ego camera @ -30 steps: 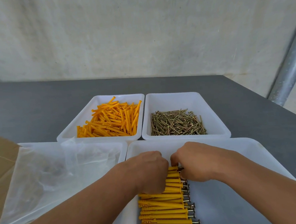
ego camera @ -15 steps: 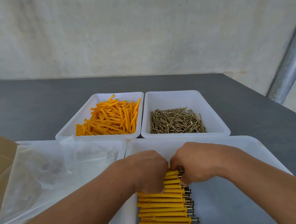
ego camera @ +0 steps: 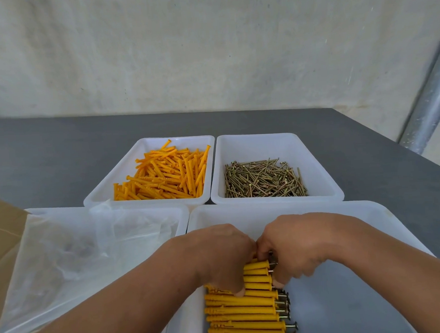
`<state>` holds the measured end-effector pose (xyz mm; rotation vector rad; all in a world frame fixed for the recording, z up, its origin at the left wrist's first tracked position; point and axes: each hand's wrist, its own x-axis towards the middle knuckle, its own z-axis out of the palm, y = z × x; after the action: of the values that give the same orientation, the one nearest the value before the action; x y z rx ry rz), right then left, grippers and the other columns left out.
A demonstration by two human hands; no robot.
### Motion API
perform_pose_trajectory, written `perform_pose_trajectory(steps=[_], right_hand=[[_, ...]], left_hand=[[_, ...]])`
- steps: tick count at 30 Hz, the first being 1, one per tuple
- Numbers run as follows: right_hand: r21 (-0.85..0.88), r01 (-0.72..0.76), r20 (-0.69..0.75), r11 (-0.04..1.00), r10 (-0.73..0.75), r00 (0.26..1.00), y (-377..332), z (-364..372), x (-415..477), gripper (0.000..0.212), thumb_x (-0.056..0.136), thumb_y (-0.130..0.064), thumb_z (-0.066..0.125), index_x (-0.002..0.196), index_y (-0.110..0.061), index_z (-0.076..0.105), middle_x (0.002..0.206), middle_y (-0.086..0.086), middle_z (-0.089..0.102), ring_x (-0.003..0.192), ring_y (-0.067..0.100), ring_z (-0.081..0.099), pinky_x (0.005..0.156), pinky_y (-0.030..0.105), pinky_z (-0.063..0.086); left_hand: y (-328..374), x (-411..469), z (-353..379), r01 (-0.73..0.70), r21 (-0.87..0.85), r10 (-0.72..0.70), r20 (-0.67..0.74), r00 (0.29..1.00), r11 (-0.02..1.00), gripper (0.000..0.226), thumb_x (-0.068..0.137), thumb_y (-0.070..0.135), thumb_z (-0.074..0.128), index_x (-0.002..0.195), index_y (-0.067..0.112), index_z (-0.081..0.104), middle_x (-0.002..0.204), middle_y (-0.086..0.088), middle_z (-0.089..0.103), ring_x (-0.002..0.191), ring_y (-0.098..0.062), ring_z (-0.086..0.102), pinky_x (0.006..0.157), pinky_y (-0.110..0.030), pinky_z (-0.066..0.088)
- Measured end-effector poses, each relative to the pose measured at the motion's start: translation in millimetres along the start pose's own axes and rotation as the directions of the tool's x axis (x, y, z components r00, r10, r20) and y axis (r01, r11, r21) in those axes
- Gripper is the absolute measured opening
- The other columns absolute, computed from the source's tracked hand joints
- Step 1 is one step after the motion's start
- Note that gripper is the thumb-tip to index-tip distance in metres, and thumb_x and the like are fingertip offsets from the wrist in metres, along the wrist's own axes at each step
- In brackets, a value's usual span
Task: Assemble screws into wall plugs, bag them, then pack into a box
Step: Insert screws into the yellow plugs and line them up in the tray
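Note:
A row of assembled yellow wall plugs with screws (ego camera: 245,316) lies in the near right white tray (ego camera: 366,214). My left hand (ego camera: 219,254) and my right hand (ego camera: 293,246) meet over the far end of that row, fingers curled round the topmost plugs (ego camera: 256,272). Screw heads stick out beside my right fingers. Loose orange plugs (ego camera: 163,177) fill the far left tray (ego camera: 145,147). Loose brass screws (ego camera: 263,180) lie in the far right tray (ego camera: 276,142). Clear plastic bags (ego camera: 72,255) fill the near left tray.
A brown cardboard box (ego camera: 1,231) sits at the left edge. The grey table (ego camera: 58,150) runs back to a pale wall. A metal pipe (ego camera: 431,99) slants down at the right.
Both hands have slid a little nearer along the row, gathering the top plugs together. The trays have not moved.

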<state>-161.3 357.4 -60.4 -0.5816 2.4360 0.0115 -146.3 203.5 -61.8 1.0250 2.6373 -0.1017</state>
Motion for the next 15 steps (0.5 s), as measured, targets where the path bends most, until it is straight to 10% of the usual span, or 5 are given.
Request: perform_pose_trajectory(steps=[10,15], right_hand=[[0.092,-0.079,-0.016,0.993,0.081,0.997,2,-6,-8,0.044,0.085,-0.040,0.072,0.124,-0.031,0.054,0.090,0.004,0.071,0.068,0.014,0.068,0.048,0.017,0.045],[0.045,-0.059,-0.064,0.997,0.062,0.996,-5,-7,-10,0.019,0.094,-0.018,0.055,0.110,-0.015,0.065,0.094,0.008,0.075,0.070,0.012,0.066,0.048,0.013,0.045]], left_hand=[[-8,-1,-1,0.075,0.039,-0.072,-0.071,0.995,0.996,0.025,0.092,0.018,0.055,0.115,0.017,0.066,0.106,-0.004,0.066,0.098,-0.020,0.060,0.087,-0.035,0.053],[-11,3,6,0.096,0.093,-0.084,-0.134,0.987,0.991,0.022,0.090,0.007,0.054,0.108,0.012,0.065,0.091,-0.003,0.059,0.082,-0.016,0.051,0.069,-0.028,0.043]])
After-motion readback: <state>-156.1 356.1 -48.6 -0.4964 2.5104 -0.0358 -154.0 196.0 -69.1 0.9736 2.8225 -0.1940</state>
